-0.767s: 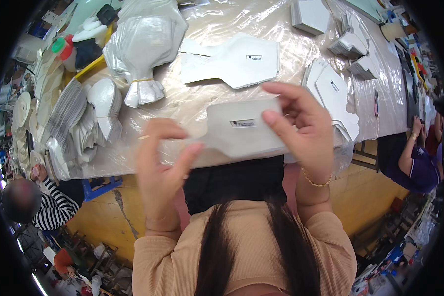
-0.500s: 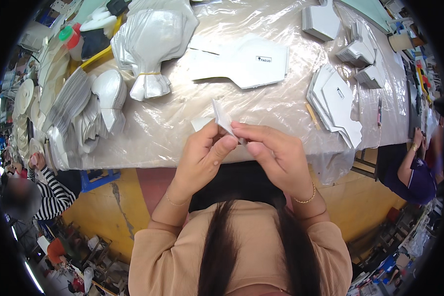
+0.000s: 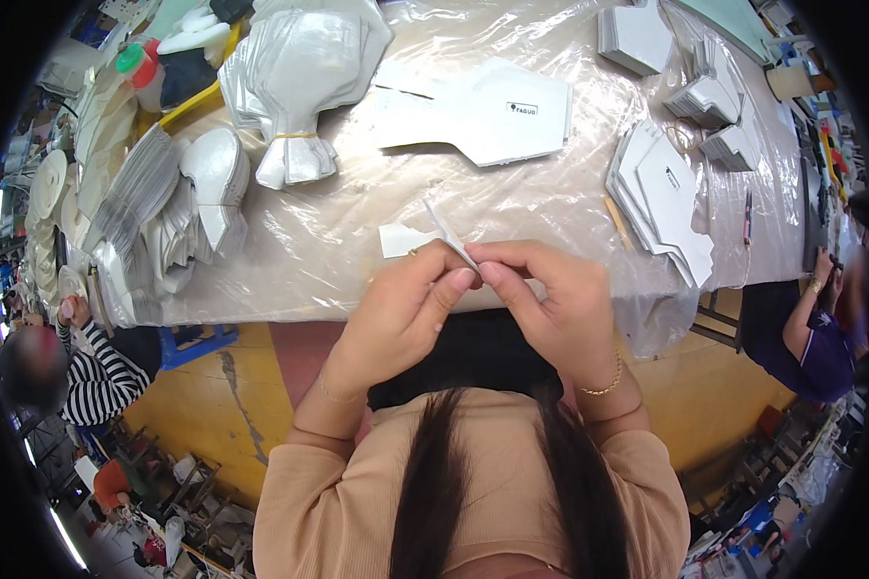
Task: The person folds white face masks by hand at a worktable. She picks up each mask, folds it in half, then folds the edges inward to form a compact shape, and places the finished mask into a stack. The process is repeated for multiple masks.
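Near the table's front edge, my left hand (image 3: 406, 307) and my right hand (image 3: 553, 304) meet, fingertips pinching one thin white sheet piece (image 3: 444, 226). It stands nearly edge-on to the view, pointing up and away from my fingers. My fingers hide its lower part. Just beyond my left hand shows a flat white piece (image 3: 403, 240); whether it joins the held one I cannot tell. Farther off lies a larger white cut-out panel (image 3: 492, 121) with a small dark printed label and a slit at its left.
Plastic film covers the table (image 3: 304, 256). At left stand bundled white shaped pieces (image 3: 290, 77) and more stacks (image 3: 217, 183). At right are fanned white panels (image 3: 661, 198), a wooden stick (image 3: 617, 224) and a pen (image 3: 747, 217). Co-workers sit at both sides.
The held piece has turned from showing its face to nearly edge-on. My hands have drawn closer together, and more of the flat white piece behind them shows.
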Available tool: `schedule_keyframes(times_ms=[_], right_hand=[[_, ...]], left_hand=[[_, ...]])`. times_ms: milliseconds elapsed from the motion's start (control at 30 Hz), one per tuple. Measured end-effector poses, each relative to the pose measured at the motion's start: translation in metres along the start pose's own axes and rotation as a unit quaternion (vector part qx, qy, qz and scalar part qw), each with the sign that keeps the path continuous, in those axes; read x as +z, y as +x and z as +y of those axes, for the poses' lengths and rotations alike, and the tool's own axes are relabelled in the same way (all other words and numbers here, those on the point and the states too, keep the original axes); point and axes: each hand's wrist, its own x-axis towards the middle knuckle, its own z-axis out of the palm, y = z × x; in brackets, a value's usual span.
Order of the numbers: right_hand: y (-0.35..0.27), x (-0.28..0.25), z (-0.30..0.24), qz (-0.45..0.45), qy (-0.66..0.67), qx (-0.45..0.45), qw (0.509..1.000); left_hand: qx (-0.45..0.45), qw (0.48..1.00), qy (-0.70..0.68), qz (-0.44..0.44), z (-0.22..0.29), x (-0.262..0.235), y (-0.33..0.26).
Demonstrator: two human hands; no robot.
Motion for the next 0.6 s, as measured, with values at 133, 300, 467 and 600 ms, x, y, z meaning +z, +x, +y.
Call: schedule_keyframes(times_ms=[133, 300, 467, 600], right_hand=[[0.001, -0.012, 0.0, -0.024, -0.047, 0.0, 0.999], [0.001, -0.024, 0.002, -0.046, -0.096, -0.029, 0.994], [-0.001, -0.031, 0.003, -0.06, -0.137, -0.035, 0.988], [-0.002, -0.034, 0.007, -0.074, -0.15, -0.042, 0.985]], left_hand=[[0.085, 0.99, 0.111, 0.001, 0.006, 0.007, 0.007], [0.111, 0.985, 0.134, -0.008, 0.011, 0.016, 0.015], [0.141, 0.973, 0.181, -0.008, 0.01, 0.024, 0.02], [0.141, 0.974, 0.174, -0.014, 0.01, 0.027, 0.023]])
